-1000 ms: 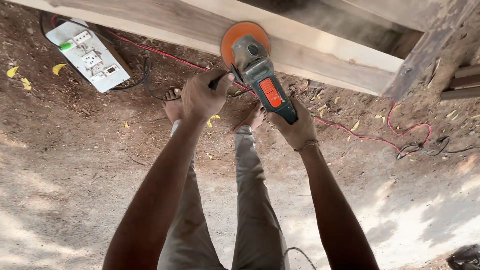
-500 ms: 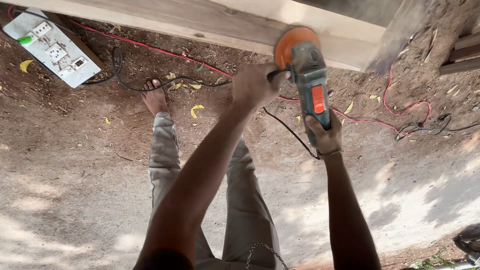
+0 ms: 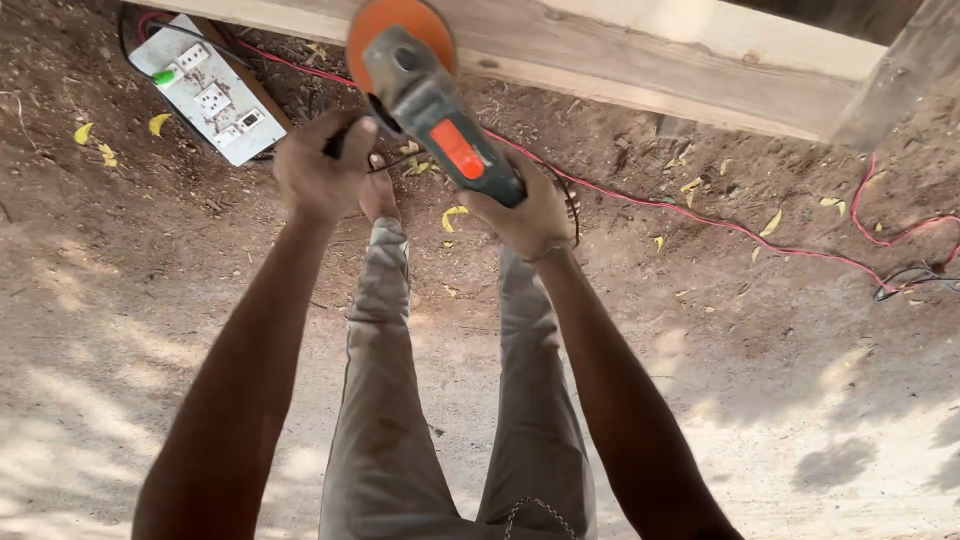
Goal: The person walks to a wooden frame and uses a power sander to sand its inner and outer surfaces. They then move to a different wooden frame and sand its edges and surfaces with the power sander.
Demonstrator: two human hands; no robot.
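You've slid the teal-and-grey angle grinder with the orange disc (image 3: 425,90) leftward along the pale wooden beam (image 3: 640,60). Your left hand (image 3: 318,165) is wrapped around its black side handle, your right hand (image 3: 525,212) clamped tight on the body.

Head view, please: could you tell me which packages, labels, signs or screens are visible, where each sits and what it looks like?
Orange oblong label patch: on top of the teal-grey power sander's body, between the left hand and the right hand.
White rectangular socket board: on the dirt at upper left, grey sockets, one green plug.
No packages, signs or screens in view.
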